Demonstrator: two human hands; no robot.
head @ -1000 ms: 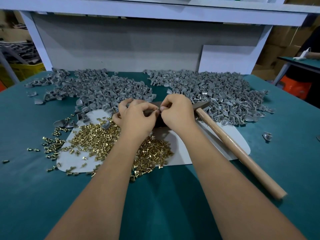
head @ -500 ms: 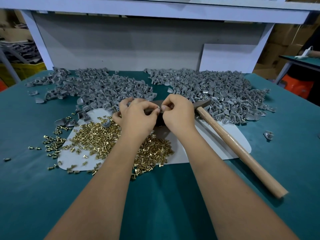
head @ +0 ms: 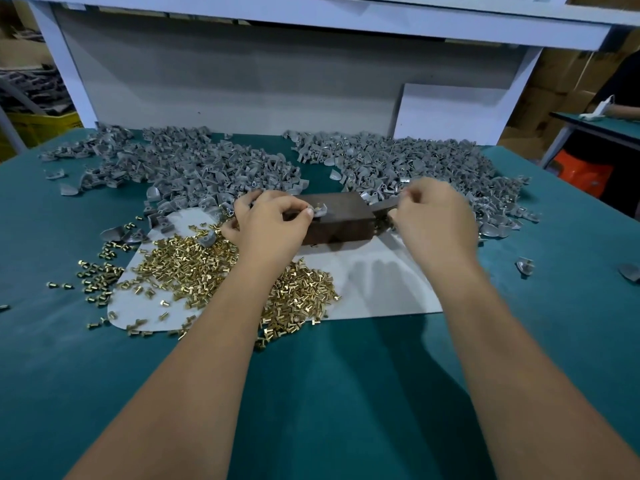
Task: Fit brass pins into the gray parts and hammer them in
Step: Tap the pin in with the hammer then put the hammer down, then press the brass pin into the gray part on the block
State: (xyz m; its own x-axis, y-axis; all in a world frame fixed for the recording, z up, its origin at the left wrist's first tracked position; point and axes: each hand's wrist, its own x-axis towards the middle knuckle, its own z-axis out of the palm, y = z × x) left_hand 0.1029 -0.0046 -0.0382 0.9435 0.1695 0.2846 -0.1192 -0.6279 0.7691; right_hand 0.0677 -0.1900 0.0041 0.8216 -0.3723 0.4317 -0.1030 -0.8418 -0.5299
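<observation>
The left hand (head: 273, 223) pinches a small gray moulded part (head: 319, 210) between thumb and fingertips, holding it on the top face of a dark brown rectangular block (head: 341, 220); a short brass pin (head: 317, 204) stands upright in the part. The right hand (head: 436, 220) is to the right of the block with its fingers curled inward; it covers the place where the head of a hammer (head: 384, 203) lies, of which only a gray sliver shows just beside the block's right end. Whether the right hand grips anything cannot be told, as its fingertips are blurred and turned away. The block sits at the far edge of a pale sheet (head: 381, 285) with rounded corners, laid flat on the teal-covered work table (head: 346, 393). A dense heap of loose brass pins (head: 194, 268) covers the left half of the sheet and spills off its left edge onto the table. Two wide heaps of loose gray parts lie beyond the hands: a left heap (head: 194, 168) and a right heap (head: 415, 157), apart from one another with bare table between them. A few stray gray parts lie singly on the table at the right (head: 524, 265). A gray back panel (head: 242, 91) framed in white rises behind the heaps.
</observation>
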